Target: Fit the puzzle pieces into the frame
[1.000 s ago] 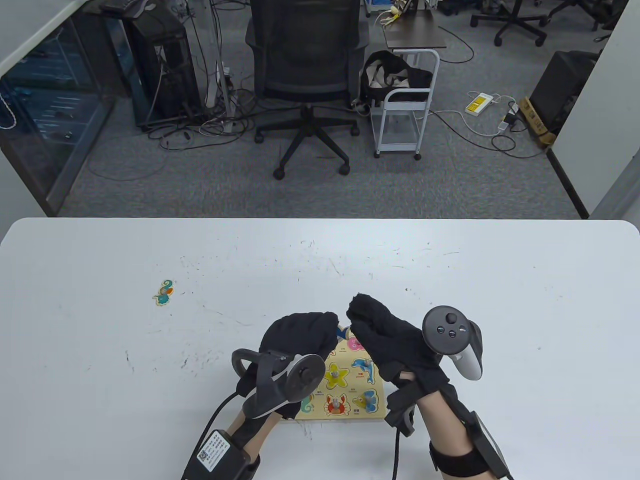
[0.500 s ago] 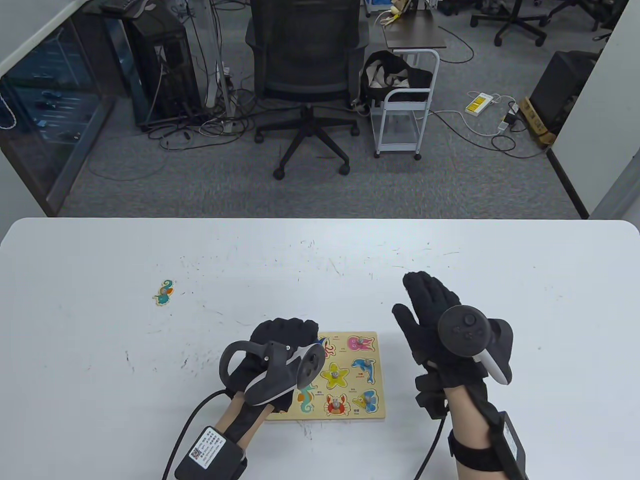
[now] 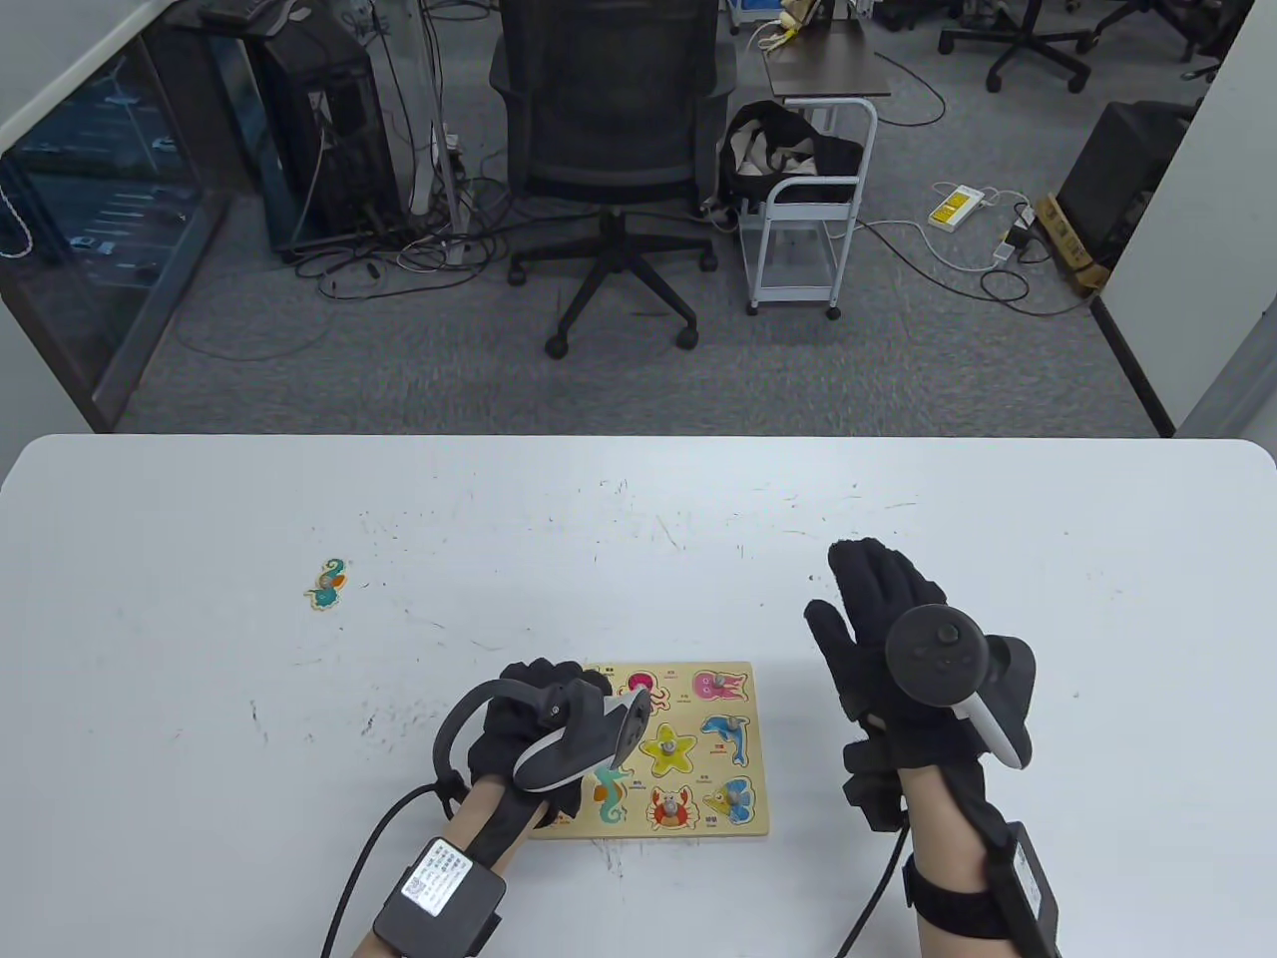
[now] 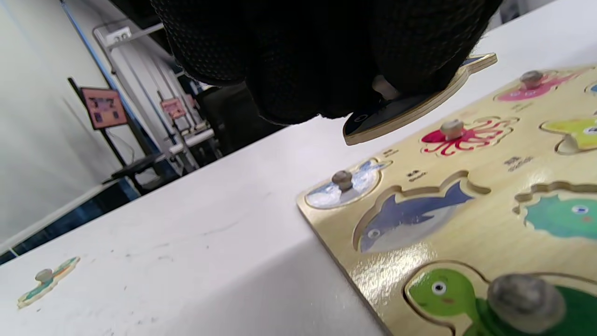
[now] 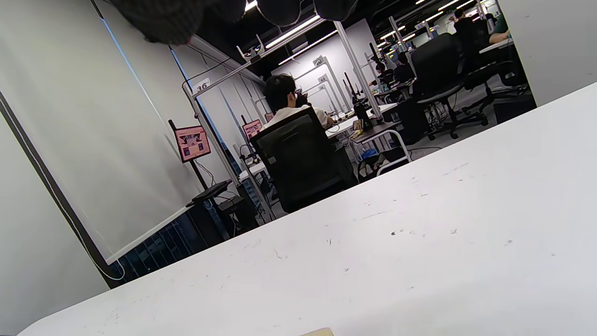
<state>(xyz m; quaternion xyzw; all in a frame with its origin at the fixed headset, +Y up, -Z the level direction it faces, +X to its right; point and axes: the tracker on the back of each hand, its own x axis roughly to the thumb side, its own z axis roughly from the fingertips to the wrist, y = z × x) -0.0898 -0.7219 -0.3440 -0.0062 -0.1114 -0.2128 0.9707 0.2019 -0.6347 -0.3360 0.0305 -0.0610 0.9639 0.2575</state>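
White table [image 3: 200,519] fills the scene. Left hand [image 3: 534,714] pinches a dark fish-shaped puzzle piece [image 4: 410,105] by its knob, above the wooden frame [image 3: 743,823] and its vacant whale recess [image 4: 410,217]. Right hand [image 3: 878,629] hovers beside the frame, fingers straight, holding nothing.

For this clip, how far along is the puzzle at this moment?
Most pieces already sit in the frame, among them the starfish and the crab. The left hand holds a dark whale piece above the board; its whale-shaped recess is unfilled. A seahorse piece lies loose on the table. The right hand is open, idle.
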